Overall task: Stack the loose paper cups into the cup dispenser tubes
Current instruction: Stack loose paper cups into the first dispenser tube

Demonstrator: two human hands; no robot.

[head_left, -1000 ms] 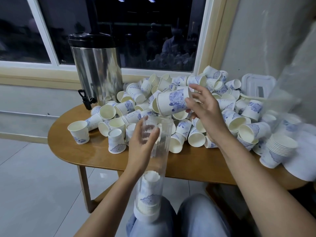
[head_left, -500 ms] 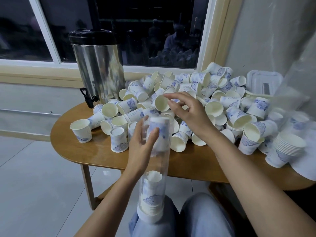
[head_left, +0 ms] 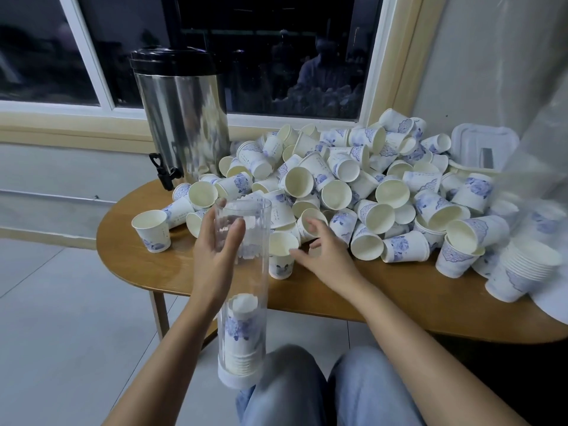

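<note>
Seen from the head of a seated person: the left hand (head_left: 215,259), just left of the frame's centre, wraps round the upper part of a clear dispenser tube (head_left: 246,290), thumb across the front and fingers behind. The tube stands upright with its open mouth level with the table edge and its white base low by the knees (head_left: 307,392) in blue jeans, probably propped there so one hand can steady it while the other feeds it. A nested stack of cups (head_left: 242,333) fills only the bottom of the tube, so much of the task is left. The right hand (head_left: 322,253), at centre, is spread and relaxed, holding nothing. It reaches toward an upright cup (head_left: 281,256) just right of the tube, and whether a fingertip touches the rim cannot be told. Behind it, from the centre of the frame to the right, loose paper cups (head_left: 368,192) lie heaped on the rounded wooden table (head_left: 129,259). A nested stack of cups outside the tube (head_left: 528,272) lies at right. A steel drinks urn (head_left: 184,124) with a black tap stands at upper left, below a dark window. The cups carry a blue floral print and lines of tiny characters, too small to read; no brand is legible.
</note>
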